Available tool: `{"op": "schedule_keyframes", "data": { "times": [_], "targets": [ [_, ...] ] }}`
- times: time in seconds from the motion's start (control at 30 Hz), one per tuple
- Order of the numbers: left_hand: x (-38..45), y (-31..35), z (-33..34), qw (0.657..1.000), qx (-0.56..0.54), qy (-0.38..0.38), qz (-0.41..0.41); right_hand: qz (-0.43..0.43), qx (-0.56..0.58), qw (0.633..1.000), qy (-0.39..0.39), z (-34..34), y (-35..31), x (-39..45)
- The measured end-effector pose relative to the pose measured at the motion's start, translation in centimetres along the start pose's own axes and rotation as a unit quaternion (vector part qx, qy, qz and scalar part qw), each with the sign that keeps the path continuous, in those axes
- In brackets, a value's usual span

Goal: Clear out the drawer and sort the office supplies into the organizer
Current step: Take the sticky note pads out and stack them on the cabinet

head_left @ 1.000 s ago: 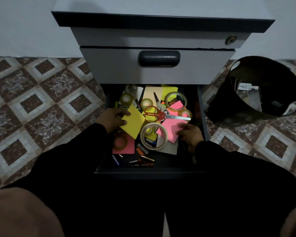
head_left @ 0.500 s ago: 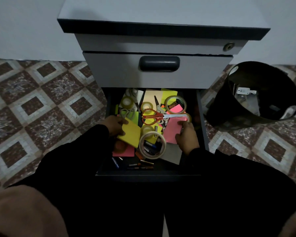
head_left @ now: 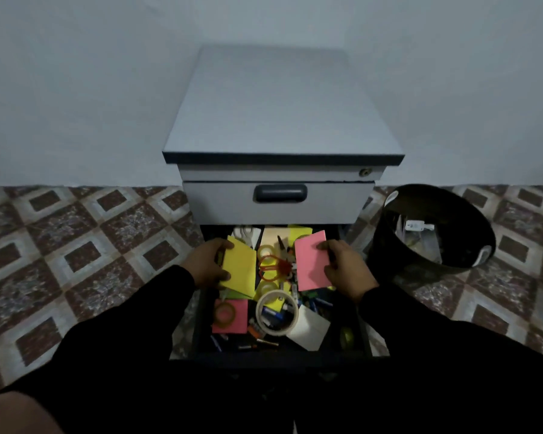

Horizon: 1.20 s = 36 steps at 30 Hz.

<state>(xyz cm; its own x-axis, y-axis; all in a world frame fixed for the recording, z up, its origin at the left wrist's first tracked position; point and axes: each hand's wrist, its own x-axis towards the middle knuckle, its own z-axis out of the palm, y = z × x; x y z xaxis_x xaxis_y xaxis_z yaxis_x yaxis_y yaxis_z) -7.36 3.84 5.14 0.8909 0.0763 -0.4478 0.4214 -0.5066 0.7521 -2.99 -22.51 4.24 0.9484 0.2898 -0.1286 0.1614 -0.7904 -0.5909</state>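
Emptying drawer: your left hand grips yellow sticky-note pad, right hand pink pad; next, carry both to the organizer, unseen.

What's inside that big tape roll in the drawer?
Through the big tape roll a dark blue tube-like item and part of a yellow note show; the drawer floor beneath is covered.

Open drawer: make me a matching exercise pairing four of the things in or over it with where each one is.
1. yellow sticky-note pad
2. pink sticky-note pad
3. red-handled scissors
4. large white tape roll

A. held in right hand
B. lying between the two hands
C. held in left hand
D. lying nearer the drawer's front

Pairs: 1-C, 2-A, 3-B, 4-D
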Motion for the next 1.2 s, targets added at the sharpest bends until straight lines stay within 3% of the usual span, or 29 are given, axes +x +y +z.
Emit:
{"op": "schedule_keyframes", "data": {
  "times": [0.27,0.47,0.8,1.2],
  "targets": [
    [-3.1,8.3,-4.2,0.992,-0.013,0.066,0.111,-0.034,0.147,0.987,0.062,-7.8,-5.1,0.2],
    [-2.9,15.1,-7.3,0.98,-0.128,0.062,0.139,-0.054,0.265,0.956,0.115,-14.2,-7.6,3.6],
    [4.5,23.3,-10.1,0.966,-0.189,0.056,0.166,-0.019,0.314,0.932,0.181,-20.9,-7.0,14.8],
    [13.9,27.1,-11.5,0.959,-0.218,0.056,0.171,0.036,0.333,0.93,0.152,-23.0,-4.7,27.1]
  ]
}}
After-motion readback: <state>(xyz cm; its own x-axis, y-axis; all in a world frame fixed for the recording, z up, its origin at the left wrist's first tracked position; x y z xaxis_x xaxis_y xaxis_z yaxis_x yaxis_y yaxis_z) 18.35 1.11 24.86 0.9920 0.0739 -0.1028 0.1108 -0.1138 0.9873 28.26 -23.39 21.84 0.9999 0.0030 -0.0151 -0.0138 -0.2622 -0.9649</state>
